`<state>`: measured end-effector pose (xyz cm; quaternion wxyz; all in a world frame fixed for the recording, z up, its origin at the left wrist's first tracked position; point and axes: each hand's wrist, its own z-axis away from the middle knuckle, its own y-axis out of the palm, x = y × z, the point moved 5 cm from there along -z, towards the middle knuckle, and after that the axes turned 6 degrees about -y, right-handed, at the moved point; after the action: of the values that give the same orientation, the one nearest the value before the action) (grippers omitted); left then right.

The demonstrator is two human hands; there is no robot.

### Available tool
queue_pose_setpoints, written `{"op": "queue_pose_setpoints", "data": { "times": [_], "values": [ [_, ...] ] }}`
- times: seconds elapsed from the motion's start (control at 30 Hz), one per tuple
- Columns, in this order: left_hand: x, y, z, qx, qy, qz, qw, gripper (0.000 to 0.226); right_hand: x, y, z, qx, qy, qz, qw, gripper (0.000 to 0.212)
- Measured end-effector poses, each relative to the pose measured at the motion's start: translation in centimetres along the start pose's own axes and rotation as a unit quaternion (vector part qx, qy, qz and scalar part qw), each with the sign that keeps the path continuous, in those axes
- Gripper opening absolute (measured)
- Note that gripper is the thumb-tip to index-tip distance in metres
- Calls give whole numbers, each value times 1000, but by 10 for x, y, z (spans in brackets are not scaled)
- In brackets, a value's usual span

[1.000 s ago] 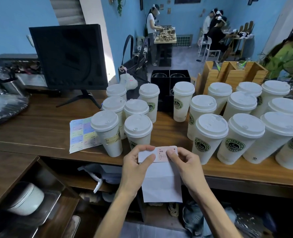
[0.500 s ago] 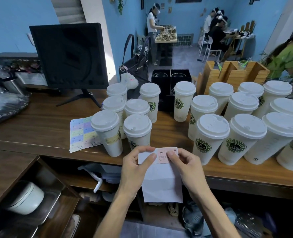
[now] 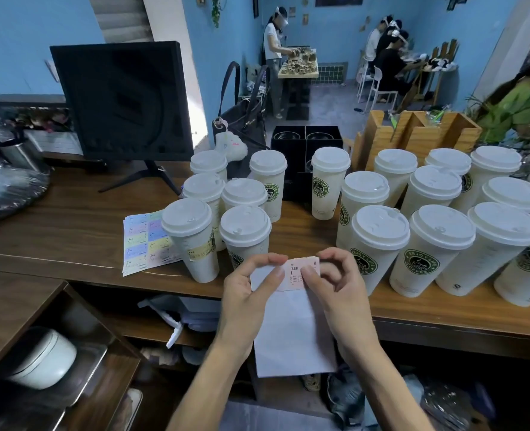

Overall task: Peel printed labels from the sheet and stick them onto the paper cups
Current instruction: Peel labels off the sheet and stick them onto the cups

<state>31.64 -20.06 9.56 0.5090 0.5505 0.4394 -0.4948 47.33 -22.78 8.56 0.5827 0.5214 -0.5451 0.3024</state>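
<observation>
Pinching the pink label [image 3: 301, 274] on the white sheet [image 3: 294, 337], both hands' fingers have shifted slightly closer together since before.

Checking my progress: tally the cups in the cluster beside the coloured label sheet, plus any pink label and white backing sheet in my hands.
cups: 6
pink label: 1
backing sheet: 1
Total: 8
</observation>
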Motion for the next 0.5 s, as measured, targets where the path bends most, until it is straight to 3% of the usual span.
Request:
{"op": "queue_pose_setpoints", "data": {
  "times": [0.1, 0.17, 0.23, 0.37, 0.5],
  "values": [
    [2, 1, 1, 0, 27, 1, 1000, 34, 5, -2, 4, -24, -156, 203, 966, 30],
    [3, 1, 2, -11, 23, 0, 1000, 32, 10, -1, 8, -23, -203, 254, 945, 24],
    [3, 2, 4, -11, -5, 41, 999, 23, 14, 2, 12, -5, -194, 240, 951, 18],
    [5, 4, 4, 12, -72, 120, 990, 20, 11, 5, 14, 19, -165, 218, 962, 26],
    [4, 10, 8, 33, -77, 113, 990, 27, 17, 3, 12, 1, -178, 222, 959, 23]
  ]
}}
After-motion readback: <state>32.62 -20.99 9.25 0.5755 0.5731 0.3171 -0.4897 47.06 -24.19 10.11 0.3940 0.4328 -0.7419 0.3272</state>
